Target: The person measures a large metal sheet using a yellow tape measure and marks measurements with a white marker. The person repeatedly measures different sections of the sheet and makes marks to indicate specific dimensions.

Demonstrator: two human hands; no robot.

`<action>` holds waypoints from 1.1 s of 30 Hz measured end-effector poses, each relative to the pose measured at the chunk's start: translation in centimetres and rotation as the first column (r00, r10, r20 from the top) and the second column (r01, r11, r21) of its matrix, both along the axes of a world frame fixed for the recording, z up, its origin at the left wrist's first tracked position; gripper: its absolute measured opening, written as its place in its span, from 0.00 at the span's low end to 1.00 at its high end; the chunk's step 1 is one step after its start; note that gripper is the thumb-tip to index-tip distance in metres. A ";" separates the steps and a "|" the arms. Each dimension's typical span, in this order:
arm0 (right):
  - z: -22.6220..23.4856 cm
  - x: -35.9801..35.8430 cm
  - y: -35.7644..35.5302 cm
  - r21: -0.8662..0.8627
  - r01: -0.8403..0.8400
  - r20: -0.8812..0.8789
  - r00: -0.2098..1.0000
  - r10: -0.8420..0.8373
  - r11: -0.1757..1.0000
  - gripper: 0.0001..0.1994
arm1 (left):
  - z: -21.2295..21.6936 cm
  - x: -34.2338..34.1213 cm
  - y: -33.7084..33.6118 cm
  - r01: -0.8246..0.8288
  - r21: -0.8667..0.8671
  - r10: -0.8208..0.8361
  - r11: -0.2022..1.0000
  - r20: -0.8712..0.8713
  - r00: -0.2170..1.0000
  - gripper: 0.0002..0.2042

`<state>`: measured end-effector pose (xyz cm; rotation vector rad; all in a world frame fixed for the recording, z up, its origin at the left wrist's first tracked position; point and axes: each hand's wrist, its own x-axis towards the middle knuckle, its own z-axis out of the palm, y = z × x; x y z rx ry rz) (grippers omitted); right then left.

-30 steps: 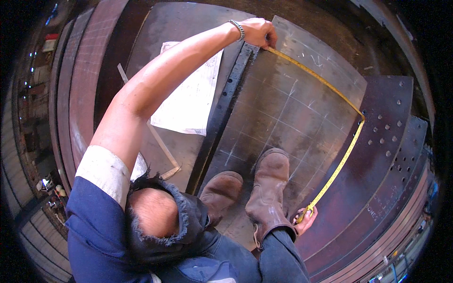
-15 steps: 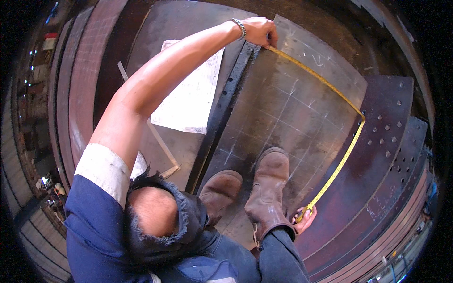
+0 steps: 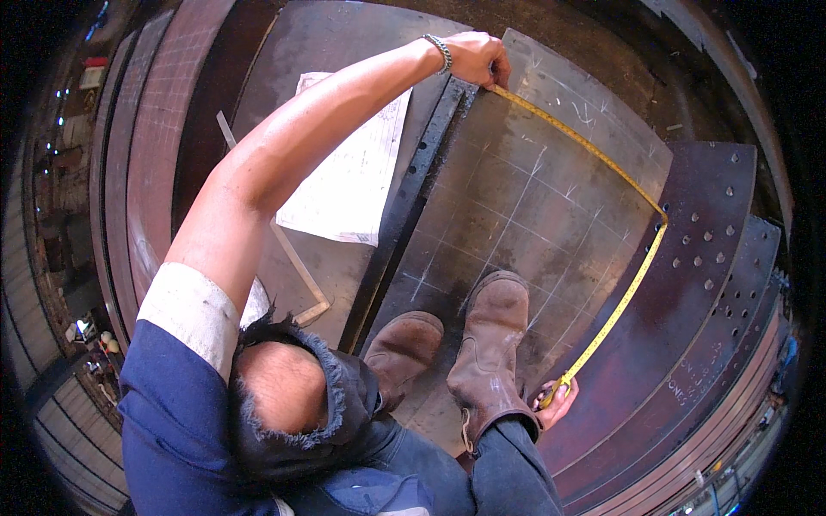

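Observation:
At the far edge of a chalk-marked steel plate [image 3: 469,193], my left hand [image 3: 478,58] is closed, pinching the end of a yellow tape measure [image 3: 585,144]. The blade runs right along the plate, bends sharply near the plate's right corner, then comes back toward me. My right hand [image 3: 559,406] is closed around the tape's case, low on the right beside my right boot [image 3: 496,322]. The boot and leg hide part of that hand. Just below my left hand lies the end of a dark steel bar with holes [image 3: 422,159].
Left of the bar, a paper drawing [image 3: 335,193] and a thin L-shaped metal square [image 3: 298,268] lie on another plate. My left boot [image 3: 404,348] stands on the marked plate. Stacked plates with drilled holes [image 3: 688,258] lie to the right, and long reddish steel pieces [image 3: 155,129] at the left.

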<state>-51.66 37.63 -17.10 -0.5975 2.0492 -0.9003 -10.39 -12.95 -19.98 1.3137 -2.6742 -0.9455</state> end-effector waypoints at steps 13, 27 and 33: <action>0.3 0.7 -0.2 -0.007 0.060 0.040 0.997 -0.060 0.998 0.21 | -0.5 0.4 -0.3 0.019 -0.009 -0.019 1.000 -0.027 0.999 0.12; -0.3 0.4 0.4 -0.077 0.067 0.035 0.997 -0.065 0.995 0.20 | 0.6 -3.0 -1.2 0.059 -0.036 -0.061 0.998 -0.050 0.997 0.10; -0.8 -0.6 1.3 -0.040 0.014 0.005 1.000 -0.014 0.999 0.23 | 2.6 -1.9 -2.5 0.010 -0.089 -0.015 0.996 -0.049 0.999 0.10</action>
